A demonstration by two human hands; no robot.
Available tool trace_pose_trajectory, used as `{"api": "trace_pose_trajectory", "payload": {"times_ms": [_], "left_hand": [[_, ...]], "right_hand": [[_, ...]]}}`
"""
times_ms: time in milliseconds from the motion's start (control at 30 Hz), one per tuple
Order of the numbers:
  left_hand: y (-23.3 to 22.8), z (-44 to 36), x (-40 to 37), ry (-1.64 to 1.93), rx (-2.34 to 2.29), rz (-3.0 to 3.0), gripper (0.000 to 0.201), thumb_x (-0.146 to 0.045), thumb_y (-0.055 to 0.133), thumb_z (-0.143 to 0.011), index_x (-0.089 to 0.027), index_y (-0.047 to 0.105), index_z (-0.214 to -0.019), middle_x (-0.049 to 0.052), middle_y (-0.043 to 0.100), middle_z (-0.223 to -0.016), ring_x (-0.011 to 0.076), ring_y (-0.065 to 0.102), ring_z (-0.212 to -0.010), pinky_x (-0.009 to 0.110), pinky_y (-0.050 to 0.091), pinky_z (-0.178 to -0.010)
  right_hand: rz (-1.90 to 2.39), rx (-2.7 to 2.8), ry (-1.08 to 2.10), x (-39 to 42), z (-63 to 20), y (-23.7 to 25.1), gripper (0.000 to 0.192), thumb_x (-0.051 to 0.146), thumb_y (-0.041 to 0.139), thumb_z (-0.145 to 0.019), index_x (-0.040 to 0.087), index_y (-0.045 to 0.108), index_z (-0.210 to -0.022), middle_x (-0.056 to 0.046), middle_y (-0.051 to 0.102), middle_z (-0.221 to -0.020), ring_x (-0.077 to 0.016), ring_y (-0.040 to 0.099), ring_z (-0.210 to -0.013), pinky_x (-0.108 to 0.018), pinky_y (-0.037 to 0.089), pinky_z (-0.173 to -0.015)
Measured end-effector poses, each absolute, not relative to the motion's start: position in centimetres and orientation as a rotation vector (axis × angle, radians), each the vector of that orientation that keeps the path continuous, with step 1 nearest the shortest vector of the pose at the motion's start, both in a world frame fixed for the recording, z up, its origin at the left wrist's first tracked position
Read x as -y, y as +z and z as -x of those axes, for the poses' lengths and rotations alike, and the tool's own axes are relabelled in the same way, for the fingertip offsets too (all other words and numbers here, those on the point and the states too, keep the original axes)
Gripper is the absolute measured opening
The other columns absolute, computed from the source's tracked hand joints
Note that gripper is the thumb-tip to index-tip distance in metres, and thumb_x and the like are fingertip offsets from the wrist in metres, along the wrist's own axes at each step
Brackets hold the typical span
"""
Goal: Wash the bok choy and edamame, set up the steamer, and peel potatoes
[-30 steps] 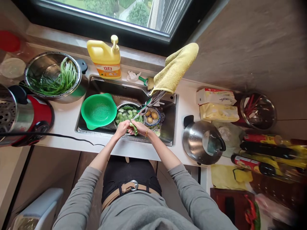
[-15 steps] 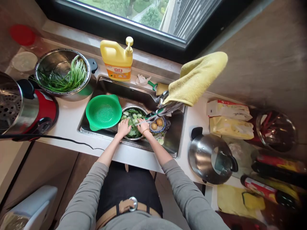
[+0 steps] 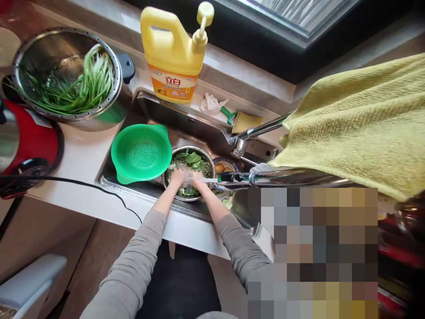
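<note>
Since both hands are down inside the round metal bowl (image 3: pixel 187 199), the leafy greens (image 3: pixel 192 158) lie around and just beyond them, the brightest leaves straight ahead and a little nearer the right hand (image 3: pixel 197 178) than the left hand (image 3: pixel 177 177). These leaves lie jumbled, with no one long axis to follow. The hands are side by side, slightly apart, left one towards the bowl's left wall; splashing water hides the fingers, so I cannot tell whether they are spread, pressed together or pinching leaves. A thin stream from the tap (image 3: pixel 241 178) enters from the right, passing by the right hand.

The bowl stands in the sink (image 3: pixel 159 106), between a green colander (image 3: pixel 123 137) on its left and a patterned dish (image 3: pixel 229 161) on its right, which holds round brownish food (image 3: pixel 219 168). Farther left, on the tabletop (image 3: pixel 79 155), a metal pot (image 3: pixel 117 91) holds long green stalks (image 3: pixel 98 79), their white ends bunched at its right side.
</note>
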State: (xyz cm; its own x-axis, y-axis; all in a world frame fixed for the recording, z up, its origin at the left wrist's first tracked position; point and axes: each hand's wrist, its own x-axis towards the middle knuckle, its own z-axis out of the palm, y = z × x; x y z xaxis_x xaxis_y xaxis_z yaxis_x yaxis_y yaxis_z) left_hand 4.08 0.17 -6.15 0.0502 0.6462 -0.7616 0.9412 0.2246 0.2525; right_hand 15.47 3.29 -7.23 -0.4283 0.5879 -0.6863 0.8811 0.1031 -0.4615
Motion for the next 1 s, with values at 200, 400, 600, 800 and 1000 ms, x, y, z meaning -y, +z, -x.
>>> {"api": "trace_pose_trajectory", "payload": {"times_ms": [200, 400, 600, 800, 1000], "left_hand": [[-1.1, -1.6, 1.0, -0.404, -1.484, -1.604, 0.072, -0.032, 0.071, -0.077, -0.024, 0.042, -0.142, 0.018, 0.05, -0.143, 0.0321, 0.057, -0.122, 0.04, 0.046, -0.098], [0.0, -0.7, -1.3, -0.136, -1.69, -1.836, 0.076, -0.026, 0.066, -0.08, -0.011, 0.033, -0.147, 0.025, 0.034, -0.152, 0.034, 0.037, -0.139, 0.043, 0.033, -0.111], [-4.5, -2.3, -2.4, -0.38, -1.717, -1.571, 0.12, -0.042, 0.077, -0.066, -0.016, 0.002, -0.156, 0.024, -0.003, -0.16, 0.0425, 0.004, -0.148, 0.056, 0.011, -0.117], [-5.1, -2.7, 0.4, -0.499, -1.59, -1.413, 0.131, -0.058, 0.08, -0.057, -0.024, 0.001, -0.156, 0.024, 0.001, -0.161, 0.0497, 0.011, -0.144, 0.064, 0.01, -0.113], [-6.5, -4.5, 0.5, -0.33, -1.806, -1.375, 0.11, -0.034, 0.08, -0.066, -0.023, 0.017, -0.155, 0.025, 0.013, -0.159, 0.0469, 0.03, -0.139, 0.061, 0.027, -0.11]], "right_hand": [[-1.295, -2.192, -1.038, -1.5, -17.5, -1.6, 0.067, 0.002, 0.06, -0.076, 0.02, 0.05, -0.14, -0.017, 0.049, -0.141, -0.0313, 0.045, -0.129, -0.042, 0.035, -0.107], [-1.151, -2.41, -0.768, -2.9, -17.9, 0.6, 0.096, 0.048, 0.077, -0.07, 0.028, 0.031, -0.151, -0.015, 0.013, -0.161, -0.0404, 0.02, -0.144, -0.056, 0.019, -0.112], [-1.108, -2.304, -0.768, -6.8, -16.6, -4.2, 0.117, 0.064, 0.073, -0.066, 0.022, 0.012, -0.156, -0.015, -0.004, -0.162, -0.0379, -0.005, -0.149, -0.06, 0.01, -0.115], [-1.076, -2.005, -0.953, -3.2, -18.1, -5.1, 0.142, 0.057, 0.086, -0.05, 0.027, -0.005, -0.155, -0.015, -0.001, -0.162, -0.0447, 0.003, -0.147, -0.067, 0.021, -0.11], [-1.209, -2.06, -0.786, -2.2, -17.3, -8.6, 0.106, 0.038, 0.078, -0.071, 0.029, 0.014, -0.155, -0.014, 0.02, -0.16, -0.0399, 0.026, -0.143, -0.052, 0.039, -0.107]]}}
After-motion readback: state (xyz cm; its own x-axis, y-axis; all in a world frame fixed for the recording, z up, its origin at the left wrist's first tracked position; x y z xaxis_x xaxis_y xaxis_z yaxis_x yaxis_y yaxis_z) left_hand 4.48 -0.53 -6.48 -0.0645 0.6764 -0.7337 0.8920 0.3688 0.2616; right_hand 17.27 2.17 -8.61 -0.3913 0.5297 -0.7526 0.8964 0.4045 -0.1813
